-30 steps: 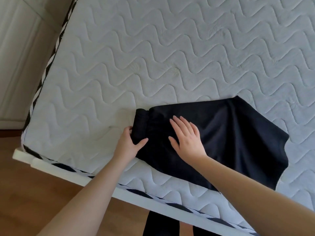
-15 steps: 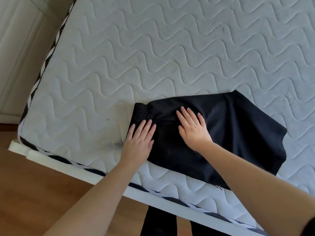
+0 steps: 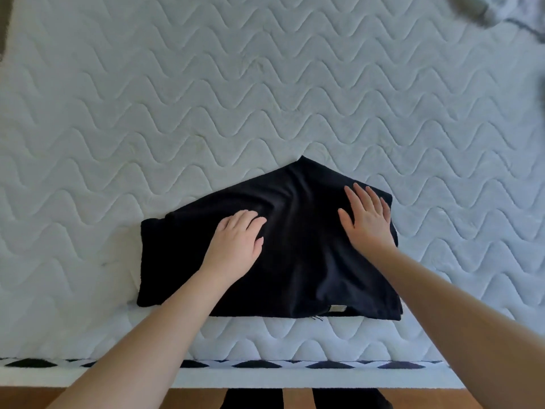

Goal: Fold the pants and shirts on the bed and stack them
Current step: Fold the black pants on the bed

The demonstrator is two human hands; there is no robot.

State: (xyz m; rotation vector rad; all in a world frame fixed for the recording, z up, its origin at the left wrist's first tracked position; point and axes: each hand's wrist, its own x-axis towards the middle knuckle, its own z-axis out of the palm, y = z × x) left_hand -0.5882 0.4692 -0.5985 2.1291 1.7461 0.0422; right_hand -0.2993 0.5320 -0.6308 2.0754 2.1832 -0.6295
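Observation:
A black folded garment (image 3: pixel 298 261) lies flat on the white quilted mattress (image 3: pixel 206 98), close to the near edge. A small pale label shows at its front hem. My left hand (image 3: pixel 236 246) rests palm down on the garment's left half, fingers loosely bent. My right hand (image 3: pixel 367 218) lies flat on the garment's upper right part with fingers spread and straight. Neither hand grips the cloth.
The mattress's near edge has a black-and-white patterned border (image 3: pixel 265 364) above a white bed frame. A grey-white crumpled fabric (image 3: pixel 501 10) lies at the far right corner. Wooden floor (image 3: pixel 29 398) shows below, with my dark trouser legs (image 3: pixel 309 398) at the bottom.
The view has swung square to the bed. Both hands slid rightward across the garment; my left hand left the waistband end, my right hand reached the right side.

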